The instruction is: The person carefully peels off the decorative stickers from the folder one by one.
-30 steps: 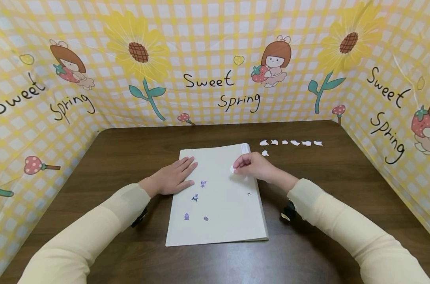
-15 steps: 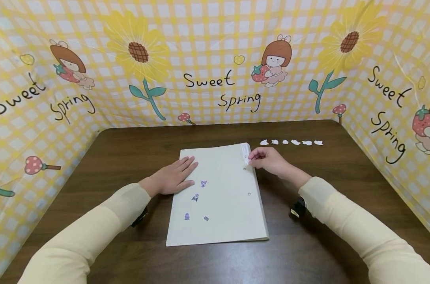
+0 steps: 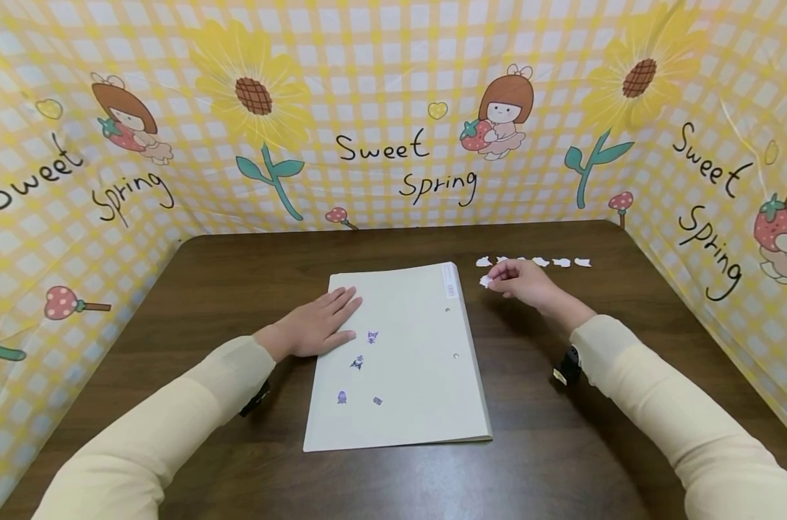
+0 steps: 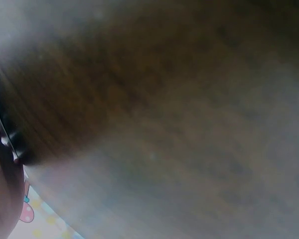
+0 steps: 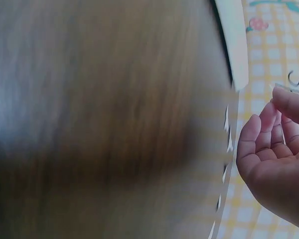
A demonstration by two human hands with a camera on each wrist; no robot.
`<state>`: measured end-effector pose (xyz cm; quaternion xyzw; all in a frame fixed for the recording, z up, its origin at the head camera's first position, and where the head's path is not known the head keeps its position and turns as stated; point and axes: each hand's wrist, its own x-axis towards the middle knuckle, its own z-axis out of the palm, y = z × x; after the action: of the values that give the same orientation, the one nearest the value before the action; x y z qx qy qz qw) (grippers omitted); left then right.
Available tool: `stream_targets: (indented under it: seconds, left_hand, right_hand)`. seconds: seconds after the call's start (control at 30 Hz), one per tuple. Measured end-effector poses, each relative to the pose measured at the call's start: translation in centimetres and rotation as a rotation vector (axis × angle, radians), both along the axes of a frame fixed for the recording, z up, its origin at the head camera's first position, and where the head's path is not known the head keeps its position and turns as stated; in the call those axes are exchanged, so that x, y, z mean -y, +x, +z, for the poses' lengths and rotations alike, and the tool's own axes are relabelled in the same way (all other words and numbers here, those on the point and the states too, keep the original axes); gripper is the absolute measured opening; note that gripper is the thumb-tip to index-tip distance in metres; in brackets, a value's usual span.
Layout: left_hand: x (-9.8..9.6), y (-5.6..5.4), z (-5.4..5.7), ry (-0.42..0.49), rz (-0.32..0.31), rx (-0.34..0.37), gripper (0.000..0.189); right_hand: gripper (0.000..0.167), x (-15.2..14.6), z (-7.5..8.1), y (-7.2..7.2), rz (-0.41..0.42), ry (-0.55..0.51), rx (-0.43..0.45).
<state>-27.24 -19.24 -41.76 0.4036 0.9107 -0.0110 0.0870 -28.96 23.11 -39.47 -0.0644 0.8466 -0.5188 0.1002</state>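
Right hand (image 3: 523, 282): pinches white cutout (image 3: 485, 282) at fingertips, being nearer.
Folder (image 3: 419, 393): lies left of white cutout.
Left hand (image 3: 312, 323): rests flat upon its left edge, grasping nothing.

A tabletop booth (image 3: 367, 43): yellow-checked cloth (image 3: 380, 94) on three sides of a wood-grain table (image 3: 393, 480).

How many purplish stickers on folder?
4: top sticker right of the left hand, second sticker below, third sticker lower left, fourth sticker right of it. Hand may hide others.
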Motion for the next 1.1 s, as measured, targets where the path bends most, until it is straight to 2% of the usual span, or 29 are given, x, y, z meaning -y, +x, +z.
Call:
stream_targets:
  seconds: [0.47,1.1]
  left_hand:
    - [0.1,-0.3,-0.6,-0.004,0.011,0.006,0.074]
    - [0.3,-0.4,-0.6,0.01,0.01,0.013,0.074]
  right_hand:
    - [0.022,-2.7,-0.5,-1.7,-0.052,0.058,0.026]
    - [0.022,-3.2,-1.1,-2.9,-0.037,0.094,0.039]
